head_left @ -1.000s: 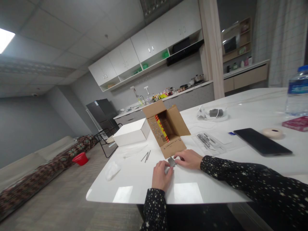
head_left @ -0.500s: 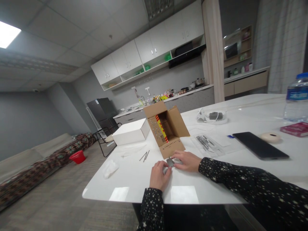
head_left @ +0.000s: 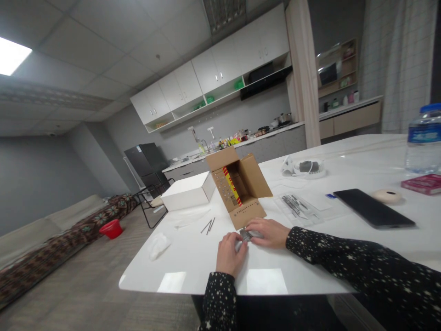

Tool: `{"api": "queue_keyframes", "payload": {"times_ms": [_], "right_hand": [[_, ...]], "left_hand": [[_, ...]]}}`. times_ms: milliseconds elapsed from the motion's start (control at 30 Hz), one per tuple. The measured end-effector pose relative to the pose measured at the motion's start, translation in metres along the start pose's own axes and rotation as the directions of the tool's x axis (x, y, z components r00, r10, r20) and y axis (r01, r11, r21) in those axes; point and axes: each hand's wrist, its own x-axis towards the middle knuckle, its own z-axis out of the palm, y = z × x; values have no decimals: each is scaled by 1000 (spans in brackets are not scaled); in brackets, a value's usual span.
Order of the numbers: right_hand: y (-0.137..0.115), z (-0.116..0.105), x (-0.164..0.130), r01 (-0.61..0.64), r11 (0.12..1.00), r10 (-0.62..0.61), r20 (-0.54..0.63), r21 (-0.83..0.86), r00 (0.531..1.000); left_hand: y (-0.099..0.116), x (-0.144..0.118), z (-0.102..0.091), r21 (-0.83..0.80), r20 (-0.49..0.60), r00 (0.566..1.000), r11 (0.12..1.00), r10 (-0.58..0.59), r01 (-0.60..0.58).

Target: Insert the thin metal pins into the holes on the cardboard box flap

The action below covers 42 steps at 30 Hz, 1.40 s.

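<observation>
A small row of grey metal rods (head_left: 245, 235) lies on the white table (head_left: 193, 262) between my hands. My left hand (head_left: 231, 252) has its fingers curled against the rods' left side. From the right, my right hand (head_left: 269, 232) closes over their other end, fingers bent. My fingers partly cover the rods, so their exact kind cannot be made out. Just beyond them, an open cardboard box (head_left: 248, 217) lies with its flaps spread and its mouth facing me. Several loose thin metal rods (head_left: 208, 225) rest to the left of the box.
Clear bags (head_left: 312, 216) holding metal pieces lie right of the box, near a black phone (head_left: 374, 208). A white box (head_left: 188, 195) stands at the left, behind crumpled white plastic (head_left: 159, 246). A water bottle (head_left: 422, 145) and a pink box (head_left: 422, 184) are far right.
Both hands stay around the small rods, with only slight finger movement. The whole view has shifted a little; the box and other table objects remain in place.
</observation>
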Motion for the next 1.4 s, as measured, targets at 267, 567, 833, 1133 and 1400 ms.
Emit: {"api": "queue_keyframes", "payload": {"times_ms": [267, 567, 833, 1133, 1400], "right_hand": [[4, 0, -3, -11, 1000, 10, -13, -17, 1000], [4, 0, -5, -12, 1000, 12, -3, -23, 1000], [5, -4, -4, -15, 999, 16, 6, -42, 1000], [4, -4, -5, 1, 999, -1, 11, -41, 1000], [3, -4, -3, 2, 999, -1, 14, -42, 1000]], "left_hand": [[-22, 19, -20, -17, 53, 998, 999, 38, -37], [-66, 63, -31, 70, -191, 977, 992, -91, 106], [-38, 82, 7, -101, -359, 911, 979, -203, 179], [-33, 69, 16, -108, -233, 952, 978, -201, 180], [-30, 65, 14, -16, -113, 976, 983, -185, 184]]}}
